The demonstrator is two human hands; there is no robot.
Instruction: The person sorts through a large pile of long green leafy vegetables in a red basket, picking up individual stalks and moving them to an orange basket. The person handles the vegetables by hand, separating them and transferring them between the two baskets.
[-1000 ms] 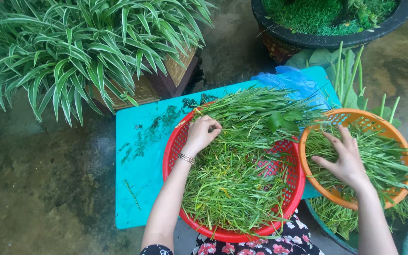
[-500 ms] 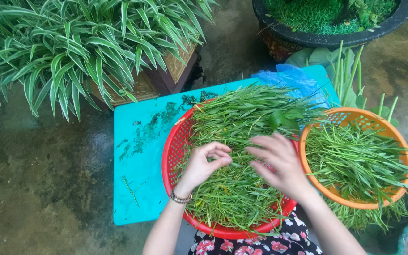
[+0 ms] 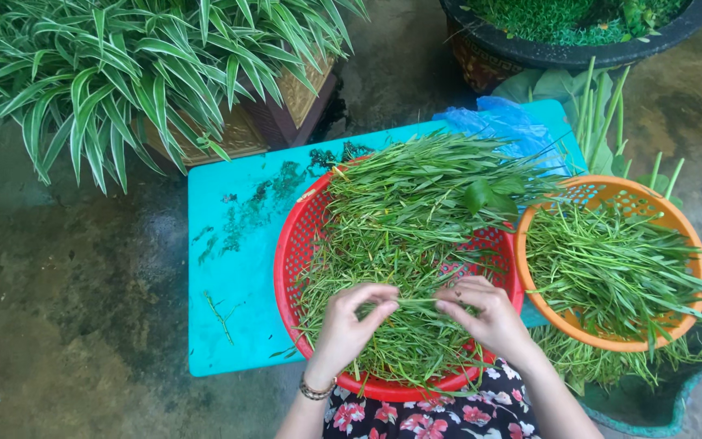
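1. Two hands work over one red basket (image 3: 302, 268): the left hand (image 3: 349, 325) and the right hand (image 3: 487, 315) each pinch an end of a single green stem (image 3: 416, 302), held level between them just above the heap of greens (image 3: 404, 236) that fills the basket.
2. The fingertips of both hands are closed on that stem; the other fingers curl loosely.
3. The red basket sits at the near edge of a turquoise board (image 3: 233, 236), toward its right side.
4. One orange basket (image 3: 676, 223) stands just beside the red one at the board's right edge, holding a second, smaller pile of greens (image 3: 611, 272).
5. A blue plastic bag (image 3: 501, 118) lies at the board's far right corner, partly under the long stems.
6. Two planters stand beyond the board: a striped-leaf plant (image 3: 107, 73) at the far left and a dark round pot (image 3: 530, 49) at the far right.
7. A dark green tub (image 3: 660, 402) under the orange basket is mostly hidden and cut off.
8. The left wrist wears a bracelet (image 3: 315, 393); the arms are cut off by the frame.
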